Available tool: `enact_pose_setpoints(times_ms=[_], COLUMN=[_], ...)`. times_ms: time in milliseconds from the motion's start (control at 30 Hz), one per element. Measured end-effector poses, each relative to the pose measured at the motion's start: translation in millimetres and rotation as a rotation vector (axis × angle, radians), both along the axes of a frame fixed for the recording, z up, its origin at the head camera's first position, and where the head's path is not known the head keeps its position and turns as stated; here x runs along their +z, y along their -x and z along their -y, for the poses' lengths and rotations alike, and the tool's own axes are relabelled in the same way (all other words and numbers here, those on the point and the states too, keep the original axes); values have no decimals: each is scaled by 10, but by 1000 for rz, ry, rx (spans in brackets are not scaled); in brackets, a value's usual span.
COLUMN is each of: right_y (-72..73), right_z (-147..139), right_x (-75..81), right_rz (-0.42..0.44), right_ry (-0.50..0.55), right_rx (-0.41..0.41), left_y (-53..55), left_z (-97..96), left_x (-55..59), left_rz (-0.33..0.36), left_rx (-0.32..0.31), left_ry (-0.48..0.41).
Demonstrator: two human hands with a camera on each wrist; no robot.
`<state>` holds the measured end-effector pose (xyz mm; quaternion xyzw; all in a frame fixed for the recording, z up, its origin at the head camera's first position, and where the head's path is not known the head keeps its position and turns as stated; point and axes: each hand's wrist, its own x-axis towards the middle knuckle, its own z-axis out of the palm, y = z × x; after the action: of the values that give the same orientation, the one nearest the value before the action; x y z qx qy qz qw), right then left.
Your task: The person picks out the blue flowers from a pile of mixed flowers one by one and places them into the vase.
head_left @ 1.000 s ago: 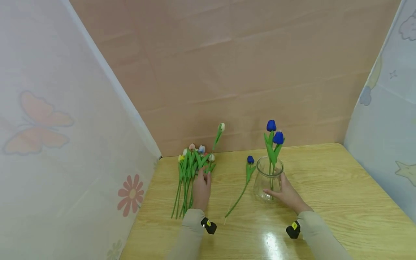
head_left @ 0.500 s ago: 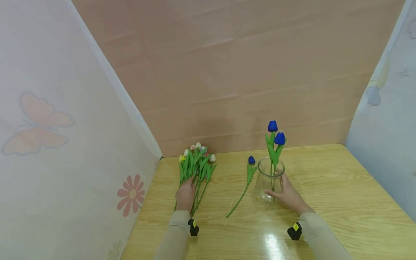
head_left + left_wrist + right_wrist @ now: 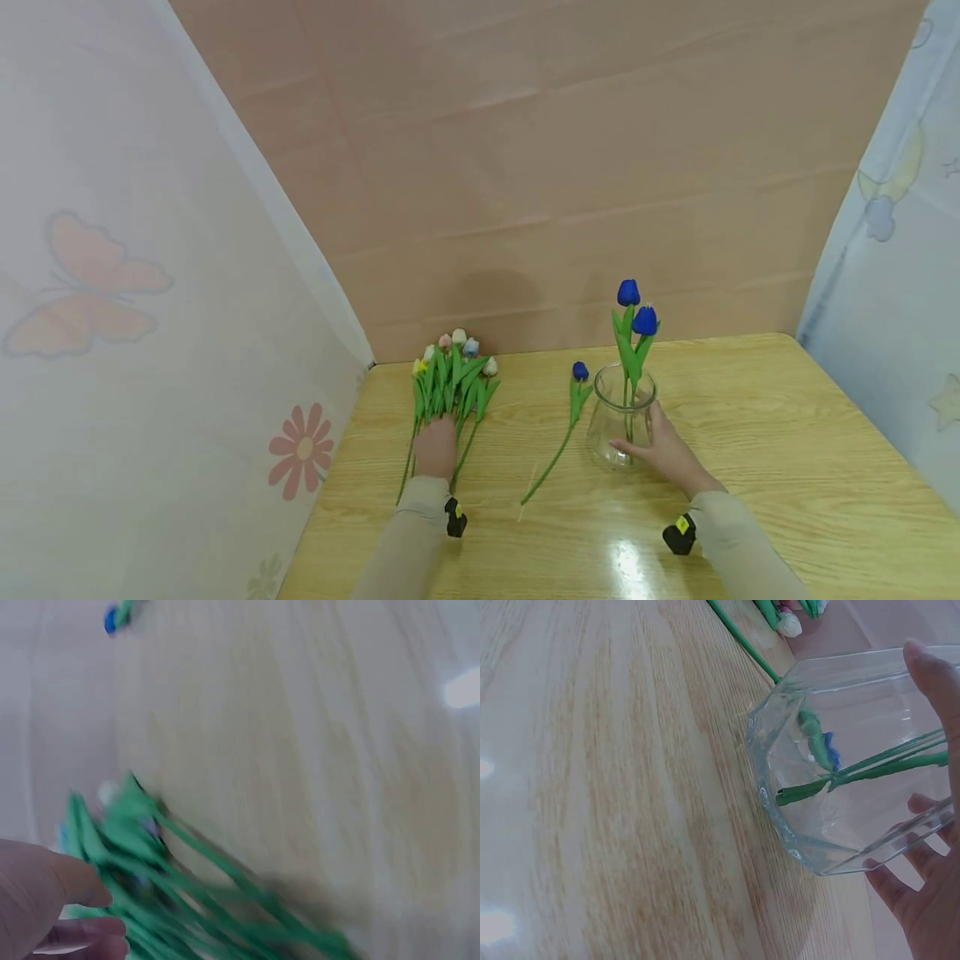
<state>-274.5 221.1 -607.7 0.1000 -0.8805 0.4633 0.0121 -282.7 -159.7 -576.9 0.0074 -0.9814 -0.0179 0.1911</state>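
Note:
My left hand is over the stems of a bunch of artificial tulips on the left of the table. In the left wrist view its thumb and fingertips stand slightly apart beside the blurred green stems, with no stem visible between them. My right hand grips the clear glass vase low on its right side, thumb across the front. Two blue tulips stand in the vase; the right wrist view shows their stem ends through the glass. A single blue tulip lies just left of the vase.
The wooden table meets a tan backdrop behind the flowers. Patterned cloth walls stand at the left and right. The bunch has white, pink, yellow and light blue heads.
The white tulip lifted above the bunch one second ago now lies among the others. My left hand came down toward the stems, then shifted slightly right. The right hand and vase stayed put.

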Motion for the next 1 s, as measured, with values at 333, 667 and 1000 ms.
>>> enact_pose_setpoints(times_ms=[333,667,1000], right_y=[10,11,29], right_z=[-14,8,-8], right_x=[-10,-33,-61], right_rz=[7,8,1], right_ry=[-3,5,7], right_rx=[-2,7,9], left_y=[-48,-176,-132], left_z=[-831,-1268,-1261], left_x=[-169,-565,-555], left_rz=[296,213,169], left_rx=[-323,-274,-271], left_ry=[-162,58,-205])
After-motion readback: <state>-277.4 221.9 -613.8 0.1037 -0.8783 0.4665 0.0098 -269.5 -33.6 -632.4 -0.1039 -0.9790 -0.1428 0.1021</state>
